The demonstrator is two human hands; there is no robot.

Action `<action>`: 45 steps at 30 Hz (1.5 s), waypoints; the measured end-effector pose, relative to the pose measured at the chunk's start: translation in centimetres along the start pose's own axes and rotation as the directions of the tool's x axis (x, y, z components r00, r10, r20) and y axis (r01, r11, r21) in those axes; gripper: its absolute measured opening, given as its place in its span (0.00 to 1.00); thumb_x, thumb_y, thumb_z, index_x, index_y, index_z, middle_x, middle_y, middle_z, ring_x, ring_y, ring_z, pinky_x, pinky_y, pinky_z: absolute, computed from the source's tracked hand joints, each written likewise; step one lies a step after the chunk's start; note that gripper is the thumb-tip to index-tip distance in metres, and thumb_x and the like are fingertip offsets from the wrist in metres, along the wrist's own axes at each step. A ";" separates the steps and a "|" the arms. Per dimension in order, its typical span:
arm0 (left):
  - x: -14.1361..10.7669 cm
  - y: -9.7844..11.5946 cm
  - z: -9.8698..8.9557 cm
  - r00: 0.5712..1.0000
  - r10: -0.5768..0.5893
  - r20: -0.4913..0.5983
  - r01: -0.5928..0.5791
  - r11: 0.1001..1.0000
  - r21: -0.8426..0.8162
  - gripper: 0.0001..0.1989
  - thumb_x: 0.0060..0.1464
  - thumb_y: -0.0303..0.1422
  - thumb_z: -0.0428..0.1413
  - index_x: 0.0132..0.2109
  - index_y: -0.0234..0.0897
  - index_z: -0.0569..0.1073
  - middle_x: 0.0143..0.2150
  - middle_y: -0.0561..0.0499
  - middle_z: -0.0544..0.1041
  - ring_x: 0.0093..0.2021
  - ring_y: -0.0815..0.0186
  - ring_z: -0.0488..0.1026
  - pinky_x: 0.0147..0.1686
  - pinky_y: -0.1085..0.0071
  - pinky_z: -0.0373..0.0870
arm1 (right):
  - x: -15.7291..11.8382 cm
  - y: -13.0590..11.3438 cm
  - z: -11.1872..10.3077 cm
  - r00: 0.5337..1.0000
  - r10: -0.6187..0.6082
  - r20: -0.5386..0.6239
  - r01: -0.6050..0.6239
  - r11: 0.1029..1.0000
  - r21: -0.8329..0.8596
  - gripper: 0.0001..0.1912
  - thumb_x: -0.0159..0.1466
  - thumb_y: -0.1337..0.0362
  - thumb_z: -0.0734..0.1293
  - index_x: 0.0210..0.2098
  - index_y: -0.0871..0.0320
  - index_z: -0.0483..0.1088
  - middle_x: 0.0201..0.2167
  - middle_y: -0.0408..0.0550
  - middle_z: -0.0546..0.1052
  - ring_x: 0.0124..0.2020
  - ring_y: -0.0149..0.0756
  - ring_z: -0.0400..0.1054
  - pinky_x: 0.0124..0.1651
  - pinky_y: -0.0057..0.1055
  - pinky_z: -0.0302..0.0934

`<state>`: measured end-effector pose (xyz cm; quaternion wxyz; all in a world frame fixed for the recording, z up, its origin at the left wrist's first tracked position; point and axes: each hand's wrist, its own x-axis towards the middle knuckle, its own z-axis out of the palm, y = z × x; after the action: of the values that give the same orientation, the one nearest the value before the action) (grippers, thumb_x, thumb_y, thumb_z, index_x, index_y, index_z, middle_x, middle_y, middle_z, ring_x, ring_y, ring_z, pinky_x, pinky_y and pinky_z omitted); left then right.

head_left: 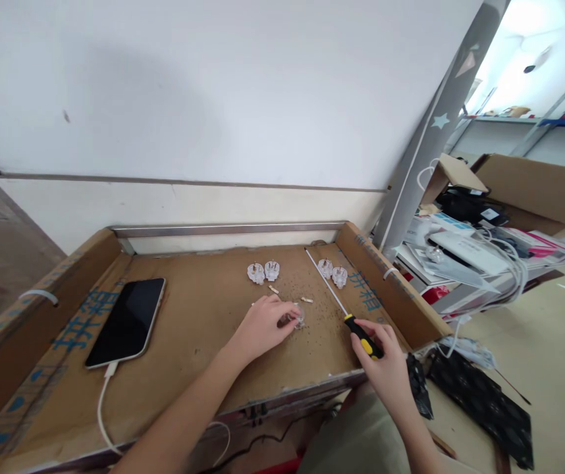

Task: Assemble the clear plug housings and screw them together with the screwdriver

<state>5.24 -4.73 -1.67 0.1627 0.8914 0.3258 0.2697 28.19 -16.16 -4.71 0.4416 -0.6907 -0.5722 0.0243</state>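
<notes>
My right hand (378, 345) is closed round the black and yellow handle of a long screwdriver (334, 293), whose shaft points away from me over the cardboard. Near the middle of the surface, my left hand (267, 324) has its fingers curled on a clear plastic plug part (299, 317); the fingers partly cover it. Just beyond that hand lie small metal pieces, one piece (273, 289) farther left and another piece (307, 299) to its right. Two clear plug halves (263, 271) with metal pins rest behind them. Past the screwdriver shaft sits another clear pair (332, 272).
A phone (127, 322) with a white charging cable (102, 408) lies at left. The cardboard tray (198, 303) has raised sides and many small dark specks. A white wall (243, 99) stands behind; boxes and papers (460, 243) are piled at right.
</notes>
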 end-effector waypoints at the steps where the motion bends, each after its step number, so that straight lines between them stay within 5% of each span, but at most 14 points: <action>1: 0.0 0.0 0.0 1.000 -0.001 0.001 0.001 1.000 -0.007 0.06 0.55 0.29 0.54 0.39 0.43 0.73 0.35 0.57 0.78 0.38 0.66 0.69 0.40 0.69 0.63 | 0.0 0.0 0.0 1.000 -0.001 0.001 0.001 1.000 0.000 0.15 0.60 0.57 0.63 0.44 0.57 0.68 0.38 0.49 0.69 0.37 0.34 0.65 0.41 0.33 0.62; 11: 0.2 0.0 0.0 1.000 -0.026 0.004 0.026 0.997 -0.075 0.06 0.52 0.29 0.54 0.38 0.41 0.74 0.34 0.55 0.78 0.37 0.66 0.70 0.39 0.70 0.65 | 0.4 -0.1 -0.5 0.987 -0.064 0.144 0.066 0.998 -0.007 0.17 0.56 0.65 0.64 0.46 0.53 0.69 0.39 0.47 0.69 0.41 0.35 0.66 0.47 0.35 0.62; 15: 0.3 0.0 -0.1 0.999 -0.047 0.011 0.047 0.996 -0.082 0.07 0.51 0.28 0.54 0.38 0.42 0.74 0.33 0.55 0.78 0.36 0.65 0.70 0.39 0.70 0.66 | 0.9 -0.7 -2.5 0.980 -0.128 0.155 0.127 0.992 0.014 0.14 0.55 0.66 0.65 0.42 0.53 0.71 0.38 0.46 0.70 0.41 0.35 0.67 0.47 0.34 0.62; 19: 0.3 0.1 -0.2 0.999 -0.050 0.021 0.052 0.994 -0.096 0.07 0.51 0.28 0.55 0.38 0.42 0.74 0.33 0.56 0.78 0.36 0.65 0.70 0.39 0.70 0.66 | 3.2 -4.2 -6.4 0.985 -0.138 -0.101 0.143 0.989 0.045 0.14 0.56 0.62 0.67 0.43 0.54 0.69 0.41 0.47 0.72 0.42 0.35 0.67 0.47 0.36 0.62; 22: 0.3 0.2 -0.2 0.998 -0.058 0.018 0.059 0.992 -0.107 0.07 0.51 0.28 0.55 0.38 0.42 0.74 0.33 0.56 0.78 0.36 0.65 0.70 0.39 0.71 0.66 | 5.7 -8.6 -8.0 0.863 -0.146 -0.483 0.306 0.913 0.270 0.24 0.50 0.65 0.72 0.47 0.54 0.66 0.40 0.46 0.72 0.41 0.37 0.70 0.47 0.38 0.64; 24: 0.3 0.2 -0.2 0.998 -0.054 0.017 0.055 0.993 -0.107 0.07 0.51 0.28 0.55 0.38 0.42 0.74 0.32 0.57 0.78 0.36 0.66 0.70 0.38 0.71 0.66 | 7.5 -11.4 -7.6 0.792 -0.112 -0.600 0.370 0.870 0.326 0.22 0.52 0.66 0.71 0.45 0.55 0.65 0.37 0.45 0.72 0.39 0.35 0.70 0.45 0.37 0.64; 28: 0.3 0.1 -0.3 0.999 -0.048 0.020 0.050 0.993 -0.110 0.07 0.50 0.29 0.55 0.38 0.42 0.74 0.32 0.56 0.78 0.36 0.66 0.70 0.39 0.71 0.65 | 10.3 -15.0 -6.1 0.830 0.000 -0.558 0.384 0.727 0.570 0.13 0.56 0.58 0.69 0.33 0.58 0.62 0.21 0.38 0.69 0.21 0.30 0.67 0.25 0.29 0.62; 32: 0.5 0.1 -0.3 0.995 -0.091 0.046 0.096 0.987 -0.130 0.07 0.50 0.30 0.55 0.38 0.42 0.74 0.33 0.57 0.79 0.36 0.66 0.71 0.38 0.72 0.66 | 10.8 -18.3 -7.0 0.758 0.058 -0.650 0.495 0.598 0.630 0.12 0.58 0.58 0.68 0.30 0.57 0.60 0.15 0.34 0.61 0.12 0.24 0.53 0.13 0.25 0.49; 39: 0.5 0.4 -0.6 0.993 -0.106 0.061 0.112 0.987 -0.116 0.08 0.50 0.30 0.55 0.38 0.44 0.74 0.32 0.57 0.79 0.37 0.65 0.70 0.38 0.71 0.65 | 9.7 -21.4 -6.2 0.881 0.054 -0.470 0.378 0.516 0.769 0.17 0.57 0.52 0.68 0.29 0.57 0.59 0.16 0.35 0.61 0.11 0.23 0.53 0.12 0.24 0.48; 45: 0.4 0.6 -0.8 0.994 -0.092 0.061 0.098 0.989 -0.114 0.07 0.50 0.29 0.55 0.38 0.43 0.74 0.33 0.56 0.78 0.37 0.65 0.71 0.38 0.72 0.65 | 10.1 -20.6 -4.6 0.901 0.048 -0.431 0.337 0.546 0.767 0.18 0.56 0.51 0.68 0.28 0.56 0.59 0.16 0.35 0.62 0.11 0.22 0.53 0.13 0.24 0.49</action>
<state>5.31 -4.77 -0.59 0.2362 0.8711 0.3469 0.2551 18.31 -11.57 16.06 0.8209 -0.3401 -0.4454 0.1097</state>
